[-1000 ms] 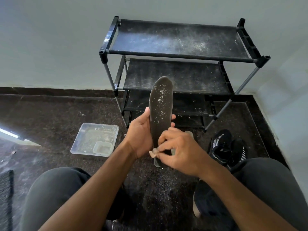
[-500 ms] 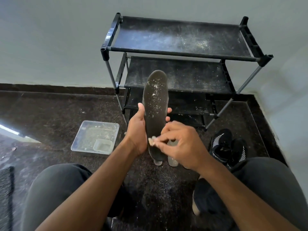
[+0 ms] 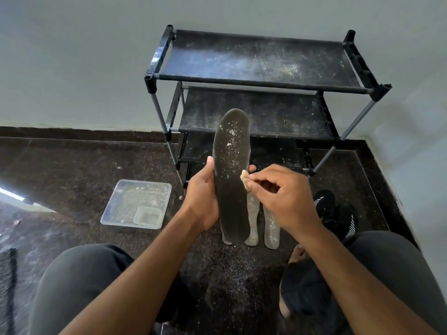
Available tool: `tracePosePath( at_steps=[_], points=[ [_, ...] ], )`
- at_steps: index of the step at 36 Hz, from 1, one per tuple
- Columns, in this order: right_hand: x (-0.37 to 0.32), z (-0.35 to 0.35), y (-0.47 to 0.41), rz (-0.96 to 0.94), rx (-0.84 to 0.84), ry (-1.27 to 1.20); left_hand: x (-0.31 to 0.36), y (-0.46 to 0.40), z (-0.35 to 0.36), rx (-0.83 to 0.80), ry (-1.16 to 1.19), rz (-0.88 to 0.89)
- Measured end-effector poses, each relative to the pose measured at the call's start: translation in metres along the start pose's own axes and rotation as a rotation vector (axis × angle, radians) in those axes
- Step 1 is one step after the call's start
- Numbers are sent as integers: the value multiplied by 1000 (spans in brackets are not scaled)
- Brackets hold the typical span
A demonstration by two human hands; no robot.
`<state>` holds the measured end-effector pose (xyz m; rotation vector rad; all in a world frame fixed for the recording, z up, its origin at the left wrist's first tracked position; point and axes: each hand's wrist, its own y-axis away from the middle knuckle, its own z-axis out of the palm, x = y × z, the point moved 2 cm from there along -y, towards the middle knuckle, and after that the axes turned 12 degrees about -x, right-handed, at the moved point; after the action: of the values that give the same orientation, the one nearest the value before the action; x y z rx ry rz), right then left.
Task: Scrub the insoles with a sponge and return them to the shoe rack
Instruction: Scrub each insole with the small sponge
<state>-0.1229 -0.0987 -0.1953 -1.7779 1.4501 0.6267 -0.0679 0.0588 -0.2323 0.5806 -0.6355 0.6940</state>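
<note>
So we're sitting on the dark floor (image 3: 72,170) facing the shoe rack (image 3: 261,76), which is standing at 12 o'clock against the wall. Our left hand (image 3: 202,197) is gripping the dark insole (image 3: 231,175) around its middle, thumb on one edge and fingers wrapping behind, holding it upright dead center. White specks are dotting its upper half. Our right hand (image 3: 287,201) is pinching a small tan sponge (image 3: 244,178) against the insole's 3 o'clock edge. More pale insoles (image 3: 272,228) are lying flat on the floor just behind the one we're holding. A clear plastic tray (image 3: 135,206) is sitting at 9 o'clock, and black shoes (image 3: 336,213) are resting at 3 o'clock.
</note>
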Motion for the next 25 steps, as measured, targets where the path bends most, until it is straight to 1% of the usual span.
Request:
tracePosePath(
  at_steps=[2,4,7,9,11,15,17,19,21,24,25],
  points=[
    [2,7,2,-39,-17,99,-2,0,1,4,3,-2],
    [3,16,5,-63,-96,153,-3,0,1,18,1,10],
    [1,24,7,-80,-224,112,0,0,-1,46,35,40],
    [-1,22,8,-69,-261,46,0,0,-1,63,39,39],
    [-1,16,6,-67,-217,31,0,-1,-2,94,-4,16],
    [8,8,-2,-52,-73,137,-6,0,0,109,-36,-30],
    [10,13,-3,-47,-97,191,-7,0,0,105,-58,-33],
    [8,23,1,-64,-197,218,-7,0,-1,107,-39,-36],
    [5,31,6,-68,-353,200,-4,0,-1,140,-6,-28],
    [8,31,11,19,-629,216,0,0,-3,177,18,-5],
    [10,28,12,47,-697,242,1,1,-3,186,19,3]
  ],
)
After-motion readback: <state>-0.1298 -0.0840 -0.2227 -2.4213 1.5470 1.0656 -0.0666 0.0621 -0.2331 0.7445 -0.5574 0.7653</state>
